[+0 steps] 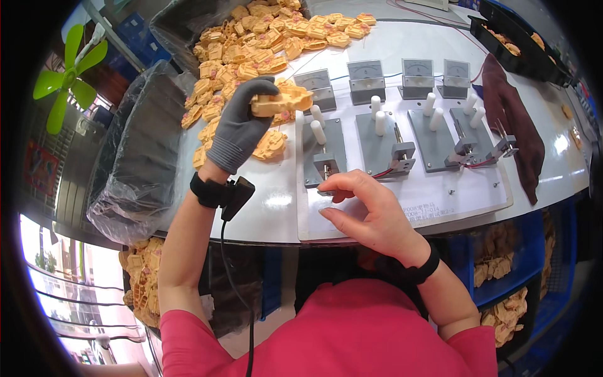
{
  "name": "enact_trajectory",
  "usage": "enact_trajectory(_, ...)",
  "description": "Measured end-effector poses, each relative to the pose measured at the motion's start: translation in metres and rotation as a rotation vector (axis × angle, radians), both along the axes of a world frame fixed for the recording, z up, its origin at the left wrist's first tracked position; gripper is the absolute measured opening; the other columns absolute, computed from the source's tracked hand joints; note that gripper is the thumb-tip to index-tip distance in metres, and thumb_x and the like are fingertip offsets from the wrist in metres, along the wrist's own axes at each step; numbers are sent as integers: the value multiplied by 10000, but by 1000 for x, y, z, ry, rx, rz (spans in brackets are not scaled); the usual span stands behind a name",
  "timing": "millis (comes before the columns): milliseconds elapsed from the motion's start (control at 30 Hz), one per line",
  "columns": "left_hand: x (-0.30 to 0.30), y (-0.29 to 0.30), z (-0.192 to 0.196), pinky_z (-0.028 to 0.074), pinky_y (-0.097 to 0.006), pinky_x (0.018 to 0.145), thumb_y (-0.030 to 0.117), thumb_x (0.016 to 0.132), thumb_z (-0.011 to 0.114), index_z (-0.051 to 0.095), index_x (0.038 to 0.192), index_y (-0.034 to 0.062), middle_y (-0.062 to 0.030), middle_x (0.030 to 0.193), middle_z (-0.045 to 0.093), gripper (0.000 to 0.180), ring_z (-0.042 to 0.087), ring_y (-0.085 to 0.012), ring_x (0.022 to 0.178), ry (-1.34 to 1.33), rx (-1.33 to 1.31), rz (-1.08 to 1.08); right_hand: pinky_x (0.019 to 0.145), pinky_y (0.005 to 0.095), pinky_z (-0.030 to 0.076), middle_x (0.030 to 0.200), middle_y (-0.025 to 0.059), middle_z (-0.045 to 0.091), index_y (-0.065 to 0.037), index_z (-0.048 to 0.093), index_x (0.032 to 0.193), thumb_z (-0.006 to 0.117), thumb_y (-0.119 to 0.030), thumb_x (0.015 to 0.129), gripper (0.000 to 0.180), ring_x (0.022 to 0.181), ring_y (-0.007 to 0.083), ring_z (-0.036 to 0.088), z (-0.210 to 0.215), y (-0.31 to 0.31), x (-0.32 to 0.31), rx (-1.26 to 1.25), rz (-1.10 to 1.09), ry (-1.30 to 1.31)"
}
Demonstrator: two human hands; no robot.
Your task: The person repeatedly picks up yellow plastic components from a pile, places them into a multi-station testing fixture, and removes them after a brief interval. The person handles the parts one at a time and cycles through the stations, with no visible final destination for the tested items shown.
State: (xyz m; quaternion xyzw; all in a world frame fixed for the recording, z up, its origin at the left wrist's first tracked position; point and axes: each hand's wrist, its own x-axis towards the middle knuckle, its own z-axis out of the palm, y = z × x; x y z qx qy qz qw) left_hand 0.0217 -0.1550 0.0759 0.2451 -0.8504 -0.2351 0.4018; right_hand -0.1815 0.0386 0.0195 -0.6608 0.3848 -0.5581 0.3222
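My left hand point(236, 124), in a grey glove, is closed around a light orange moulded plastic part point(290, 100). That hand is raised over the left end of the white table, in front of a heap of similar plastic parts point(248, 60). Bare and empty, my right hand point(380, 217) has its thumb and forefinger apart. Its fingertips are close to the metal pin block point(325, 166) at the near edge of the leftmost grey test fixture point(336, 141). Two white pegs point(318, 132) stand on that fixture; whether the fingertips touch the block I cannot tell.
More grey fixtures point(370, 141) with pegs and pins run rightward, backed by several analog meters point(366, 80). A dark cloth point(512, 119) and a black bin point(521, 50) lie at right. A plastic-lined bin point(144, 144) and a green fan point(70, 78) stand at left.
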Motion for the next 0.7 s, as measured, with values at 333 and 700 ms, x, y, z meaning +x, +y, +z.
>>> enact_trajectory(333, -27, 44, 37, 468, -389, 1035, -37, 842, 648, 679, 1035, 130, -133, 1303, 575, 258, 515, -344, 1336, -512, -458, -148, 812, 289, 511, 1064, 62, 637, -60, 626, 1175, 783, -78, 827, 383, 870, 158, 612, 0, 1, 0, 1, 4, -4)
enact_trajectory(700, -30, 39, 44, 440, -433, 1083, -35, 835, 635, 638, 1191, 106, -113, 1287, 612, 384, 466, -361, 1369, -524, -414, -240, 778, 288, 488, 1051, 56, 633, -65, 623, 1166, 800, -105, 806, 403, 826, 157, 573, 0, 0, -1, -6, 3, 18)
